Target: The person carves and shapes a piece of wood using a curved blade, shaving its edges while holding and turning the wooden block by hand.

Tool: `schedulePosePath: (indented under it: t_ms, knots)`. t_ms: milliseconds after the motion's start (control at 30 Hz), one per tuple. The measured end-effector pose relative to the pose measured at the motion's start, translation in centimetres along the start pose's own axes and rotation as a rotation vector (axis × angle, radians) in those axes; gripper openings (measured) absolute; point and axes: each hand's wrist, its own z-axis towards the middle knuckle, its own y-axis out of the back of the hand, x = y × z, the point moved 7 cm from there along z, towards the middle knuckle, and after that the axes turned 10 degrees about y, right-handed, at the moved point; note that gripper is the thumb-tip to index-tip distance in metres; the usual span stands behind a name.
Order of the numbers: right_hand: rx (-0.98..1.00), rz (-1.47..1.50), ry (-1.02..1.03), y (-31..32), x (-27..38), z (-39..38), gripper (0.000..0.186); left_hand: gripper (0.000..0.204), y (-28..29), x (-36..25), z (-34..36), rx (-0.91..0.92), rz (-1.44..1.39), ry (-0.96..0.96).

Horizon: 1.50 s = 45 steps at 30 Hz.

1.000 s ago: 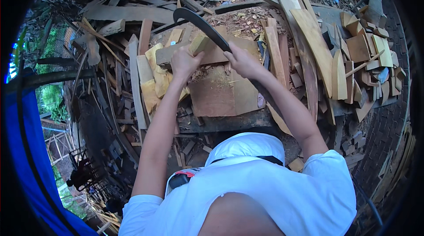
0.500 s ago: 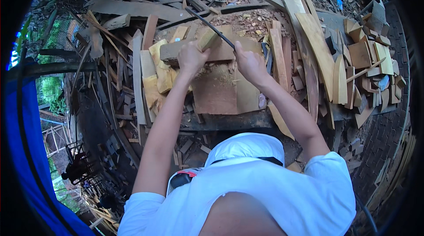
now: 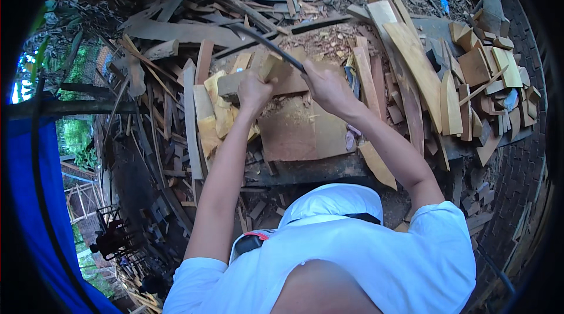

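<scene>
Right hand point(image 3: 328, 87) closed on a long dark blade point(image 3: 267, 43) slanting up-left; left hand point(image 3: 255, 92), nearer the wood block point(image 3: 270, 67), wraps its lower end. Block lies left of right fist, long axis up-right toward blade; contact unclear.

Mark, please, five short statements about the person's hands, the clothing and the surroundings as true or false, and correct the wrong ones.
1. The left hand holds a piece of wood. True.
2. The right hand holds a hammer. False: it holds a tool with a long dark blade.
3. A blue sheet is at the left side of the picture. True.
4. The person's shirt is red. False: it is white.
5. Wooden offcuts are heaped toward the right side. True.
</scene>
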Motion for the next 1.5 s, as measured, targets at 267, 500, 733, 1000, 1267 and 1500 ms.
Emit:
schedulePosePath:
  t_ms: [267, 500, 733, 1000, 1267, 1500]
  knots:
    - [-0.402, -0.042, 0.236, 6.1, 7.0, 1.7, 0.011, 0.031, -0.1, 1.0, 0.3, 0.035, -0.059, 0.023]
    - [-0.016, -0.116, -0.033, -5.5, -4.8, -1.6, 0.014, 0.034, -0.2, 0.2, -0.1, 0.039, -0.068, 0.018]
    - [0.327, 0.506, -0.511, -6.8, -9.0, -1.8, 0.02, 0.03, -0.3, 0.7, 0.1, 0.068, -0.091, 0.022]
    - [-0.147, 0.216, 0.01, 3.6, 3.3, 2.0, 0.018, 0.03, 0.0, 1.1, 0.0, 0.058, -0.142, 0.006]
    - [0.065, -0.061, -0.144, -6.9, -7.2, -2.7, 0.017, 0.032, 0.0, 0.0, 0.3, 0.049, -0.056, 0.012]
    - [0.081, 0.068, -0.157, -4.6, -5.9, -2.3, 0.018, 0.032, -0.2, 0.5, -0.1, 0.025, -0.1, -0.012]
